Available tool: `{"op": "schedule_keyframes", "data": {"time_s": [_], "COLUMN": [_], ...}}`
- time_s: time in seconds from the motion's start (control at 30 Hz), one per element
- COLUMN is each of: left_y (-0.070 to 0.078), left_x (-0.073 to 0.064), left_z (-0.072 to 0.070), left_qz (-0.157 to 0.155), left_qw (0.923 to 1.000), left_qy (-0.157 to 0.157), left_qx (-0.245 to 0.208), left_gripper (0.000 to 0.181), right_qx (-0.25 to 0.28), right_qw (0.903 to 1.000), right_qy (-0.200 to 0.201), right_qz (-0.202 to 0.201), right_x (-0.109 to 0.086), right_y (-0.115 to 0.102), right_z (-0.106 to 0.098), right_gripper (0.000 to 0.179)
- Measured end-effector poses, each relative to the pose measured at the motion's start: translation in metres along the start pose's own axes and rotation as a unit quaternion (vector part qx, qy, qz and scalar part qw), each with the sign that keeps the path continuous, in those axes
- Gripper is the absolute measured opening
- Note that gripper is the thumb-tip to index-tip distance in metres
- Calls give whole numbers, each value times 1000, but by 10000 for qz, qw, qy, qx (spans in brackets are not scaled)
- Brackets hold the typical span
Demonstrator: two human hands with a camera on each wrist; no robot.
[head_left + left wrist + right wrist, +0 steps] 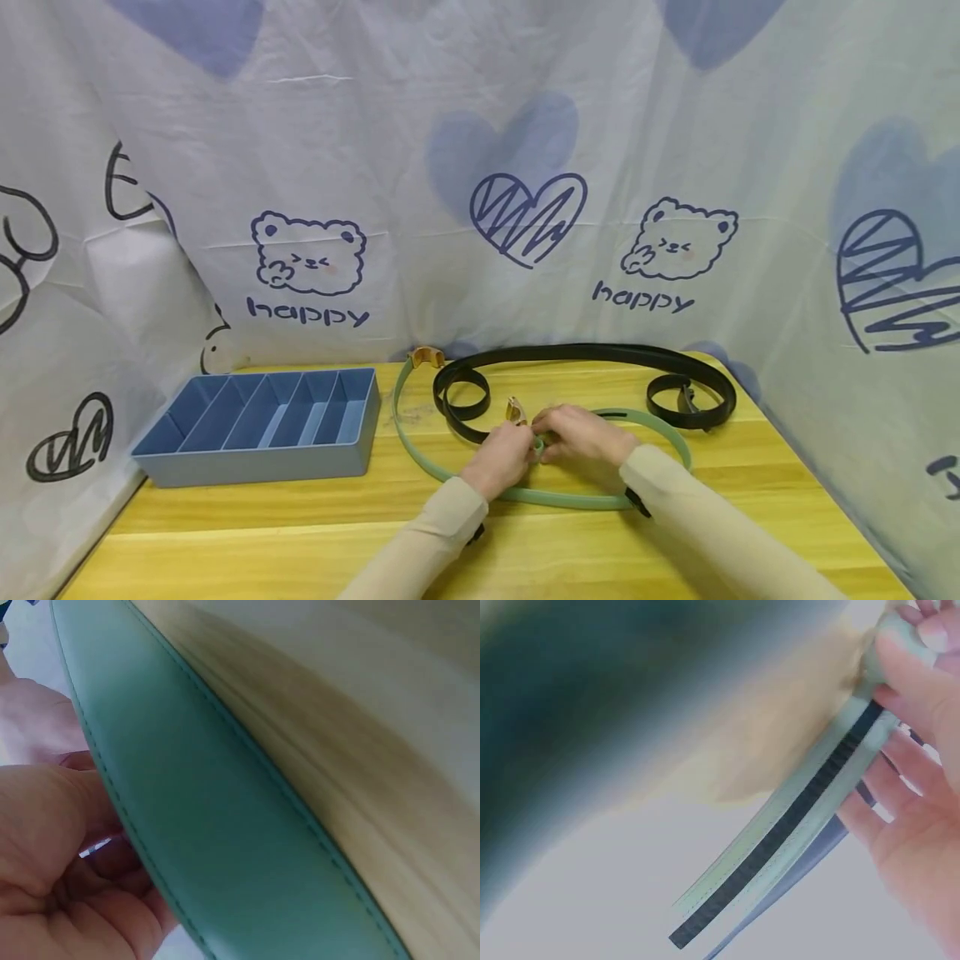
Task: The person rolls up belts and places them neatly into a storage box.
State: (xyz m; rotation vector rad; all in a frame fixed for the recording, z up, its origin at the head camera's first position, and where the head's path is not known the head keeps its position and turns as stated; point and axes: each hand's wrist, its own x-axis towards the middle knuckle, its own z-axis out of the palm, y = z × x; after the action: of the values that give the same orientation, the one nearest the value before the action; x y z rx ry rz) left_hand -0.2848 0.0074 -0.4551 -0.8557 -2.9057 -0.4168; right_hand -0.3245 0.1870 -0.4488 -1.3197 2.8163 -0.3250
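Green belt (562, 499), curled under my fingers

In the head view, my left hand (501, 455) and right hand (583, 431) hold the curled part of this belt, beside a gold buckle (515, 411). Its long loop lies on the table (300, 533), partly in front of a black belt (555, 352).

In the left wrist view, my fingers are bent, partly behind the belt.

In the right wrist view, my fingers pinch the curl; a black strip (778, 823) runs along the belt.

Cream sleeves (416, 542), black wrist pieces (637, 502)

Being tallied: two hands (501, 457), one green belt (562, 500), two gold fittings (427, 357), one black belt (555, 352), one blue box (255, 468).
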Motion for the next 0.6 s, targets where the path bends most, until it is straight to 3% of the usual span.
{"op": "schedule_keyframes", "data": {"time_s": [0.13, 0.27, 0.4, 0.6], "left_y": [-1, -4, -6, -5], "left_x": [1, -1, -2, 1], "left_z": [0, -1, -2, -5], "left_qz": [100, 139, 32, 7], "left_qw": [9999, 9996, 9982, 9983], "left_qy": [-57, 53, 60, -110], "left_qx": [-63, -257, -591, -578], "left_gripper": [16, 4, 21, 20], "right_qx": [107, 206, 217, 202], "right_qw": [9999, 9996, 9995, 9995], "right_qy": [-115, -203, -236, -41], "right_qz": [-13, 26, -25, -227], "right_x": [0, 0, 1, 2], "right_y": [0, 0, -1, 0], "right_z": [-1, -1, -2, -3], "right_gripper": [34, 35, 29, 18]}}
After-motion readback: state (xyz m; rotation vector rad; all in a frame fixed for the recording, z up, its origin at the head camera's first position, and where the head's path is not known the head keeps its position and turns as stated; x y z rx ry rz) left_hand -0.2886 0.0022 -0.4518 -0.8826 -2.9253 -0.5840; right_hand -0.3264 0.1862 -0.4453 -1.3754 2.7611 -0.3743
